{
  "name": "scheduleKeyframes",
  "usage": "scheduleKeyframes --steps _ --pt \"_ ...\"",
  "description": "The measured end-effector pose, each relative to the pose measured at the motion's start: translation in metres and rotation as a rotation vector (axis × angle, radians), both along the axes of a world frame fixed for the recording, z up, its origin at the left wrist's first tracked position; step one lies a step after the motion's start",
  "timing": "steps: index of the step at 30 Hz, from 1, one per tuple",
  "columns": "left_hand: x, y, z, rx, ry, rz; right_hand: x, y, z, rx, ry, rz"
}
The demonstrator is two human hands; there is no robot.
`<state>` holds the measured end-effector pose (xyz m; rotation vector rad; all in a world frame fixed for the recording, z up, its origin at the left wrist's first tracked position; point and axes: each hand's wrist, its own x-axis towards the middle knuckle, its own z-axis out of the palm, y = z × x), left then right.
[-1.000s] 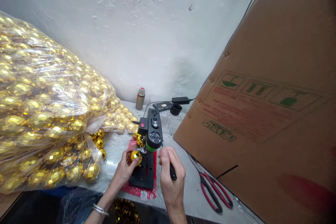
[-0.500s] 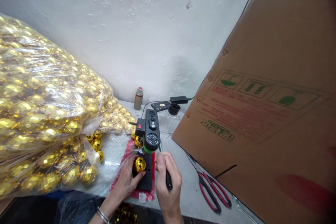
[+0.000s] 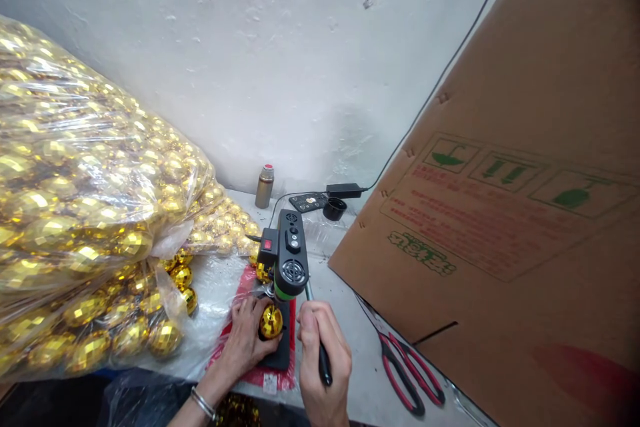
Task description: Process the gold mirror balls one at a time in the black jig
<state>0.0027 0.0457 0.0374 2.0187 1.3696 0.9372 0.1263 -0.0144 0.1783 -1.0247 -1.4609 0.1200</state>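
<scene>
A gold mirrored ball [image 3: 271, 321] sits on the black base of a small machine [image 3: 293, 250], under its head. My left hand [image 3: 246, 339], with a silver bangle at the wrist, grips the ball from the left with fingers and thumb. Around the machine's lever, a metal rod with a black handle [image 3: 325, 365], my right hand [image 3: 324, 353] is closed. Beneath the base lies a red plastic sheet [image 3: 225, 340]. Another gold ball [image 3: 263, 272] shows behind the machine's stem, partly hidden.
Big clear bags of gold balls [image 3: 90, 180] fill the left. A large cardboard box [image 3: 500, 213] leans at the right, beside red-and-black scissors [image 3: 410, 373]. A small bottle [image 3: 265, 187], black cup [image 3: 334, 209] and power adapter [image 3: 344, 190] stand near the wall.
The view has shifted slightly. My left hand still holds the ball, now a little lower in the picture, with its fingers more bent. My right hand stays on the lever.
</scene>
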Motion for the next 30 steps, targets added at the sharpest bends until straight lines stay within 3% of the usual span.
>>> scheduleKeyframes --steps 6,16,30 --pt "0.002 -0.002 0.005 -0.048 0.017 -0.014 0.000 -0.001 -0.005 0.016 -0.024 -0.013" --pt "0.002 -0.006 0.016 -0.117 0.039 -0.041 0.001 0.002 -0.048 0.123 -0.052 -0.045" --pt "0.003 -0.002 0.005 -0.124 0.005 -0.038 -0.003 0.003 -0.067 0.105 0.039 -0.102"
